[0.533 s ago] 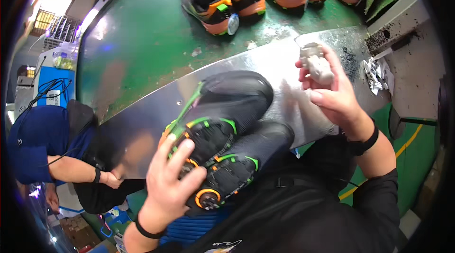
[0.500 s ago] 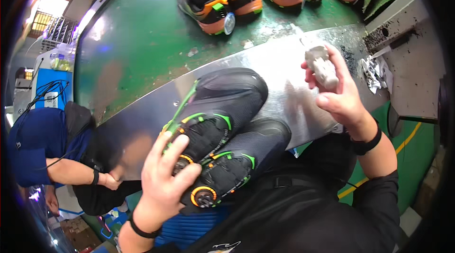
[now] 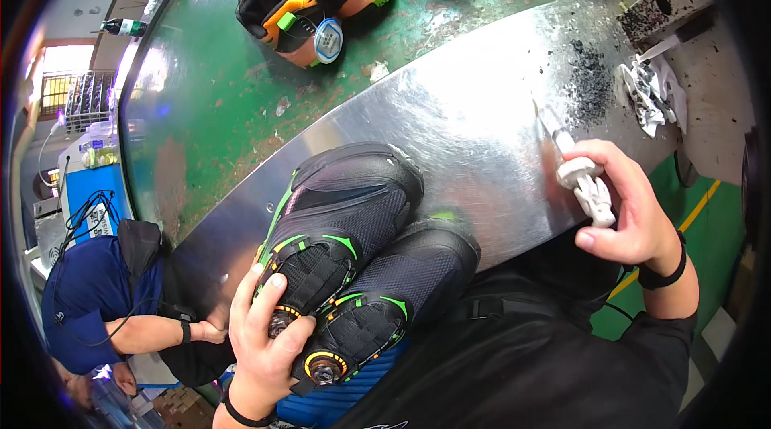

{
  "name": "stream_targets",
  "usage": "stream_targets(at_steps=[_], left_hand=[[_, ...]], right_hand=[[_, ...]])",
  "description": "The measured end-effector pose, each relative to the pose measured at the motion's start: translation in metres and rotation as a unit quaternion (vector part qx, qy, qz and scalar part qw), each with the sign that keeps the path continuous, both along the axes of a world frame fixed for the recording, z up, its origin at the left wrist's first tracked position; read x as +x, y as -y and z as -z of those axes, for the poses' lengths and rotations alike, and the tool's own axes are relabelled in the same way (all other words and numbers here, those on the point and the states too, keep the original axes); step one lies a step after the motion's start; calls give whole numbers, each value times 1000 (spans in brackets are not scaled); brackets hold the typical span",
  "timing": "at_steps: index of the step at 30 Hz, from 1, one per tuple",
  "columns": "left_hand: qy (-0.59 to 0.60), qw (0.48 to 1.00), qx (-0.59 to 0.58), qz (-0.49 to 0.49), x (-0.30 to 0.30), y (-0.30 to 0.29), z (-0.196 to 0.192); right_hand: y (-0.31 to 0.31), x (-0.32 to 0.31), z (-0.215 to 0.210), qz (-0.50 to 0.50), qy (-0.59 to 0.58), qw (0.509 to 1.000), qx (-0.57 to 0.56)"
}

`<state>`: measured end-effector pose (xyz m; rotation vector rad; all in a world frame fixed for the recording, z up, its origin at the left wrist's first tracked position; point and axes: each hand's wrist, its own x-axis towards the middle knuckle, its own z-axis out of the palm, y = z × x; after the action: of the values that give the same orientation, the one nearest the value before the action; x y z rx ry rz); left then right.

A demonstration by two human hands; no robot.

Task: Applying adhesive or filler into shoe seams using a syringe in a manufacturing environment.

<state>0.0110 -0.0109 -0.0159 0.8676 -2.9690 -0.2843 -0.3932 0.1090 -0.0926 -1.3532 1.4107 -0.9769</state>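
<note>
Two black shoes with green trim lie side by side, toes pointing away, at the table's near edge: a left shoe (image 3: 353,204) and a right shoe (image 3: 426,268). Each has an orange-ringed round dial; the right shoe's dial (image 3: 325,368) shows fully. My left hand (image 3: 269,341) is closed on the left shoe, its fingers around that dial and partly hiding it. Over the table's right part, my right hand (image 3: 642,220) is wrapped round a thin-tipped tool (image 3: 592,194) with a lumpy white handle. Its narrow tip points away, above the metal sheet, apart from the shoes.
A metal sheet (image 3: 482,83) covers the near part of the green table (image 3: 209,148). Several black-and-orange shoes (image 3: 301,27) stand at the back. Black crumbs (image 3: 590,83) and crumpled white paper (image 3: 652,96) lie right. A co-worker's arm (image 3: 157,334) rests at the left.
In the picture, both shoes and my left hand have shifted down and left. My right hand has moved lower and right with the tool, whose thin tip shows more plainly. The background has shifted too.
</note>
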Motion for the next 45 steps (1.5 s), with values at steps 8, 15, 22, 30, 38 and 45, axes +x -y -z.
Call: stream_targets(at_steps=[8,15,22,30,38,45], left_hand=[[15,1000,-13,6,-2,0,0],[-4,1000,-20,-4,-1,2,-5],[-17,999,-28,19,3,1,-2],[-32,998,35,-32,5,11,-17],[-205,951,41,-227,32,94,-30],[-179,955,-140,-193,30,270,-38]], right_hand=[[20,25,16,-142,323,924,-146],[42,34,8,-163,325,920,-144],[38,11,17,-85,42,987,-130],[35,-2,31,46,-140,975,-167],[35,-6,36,68,-146,969,-187],[42,6,28,41,-265,929,-256]])
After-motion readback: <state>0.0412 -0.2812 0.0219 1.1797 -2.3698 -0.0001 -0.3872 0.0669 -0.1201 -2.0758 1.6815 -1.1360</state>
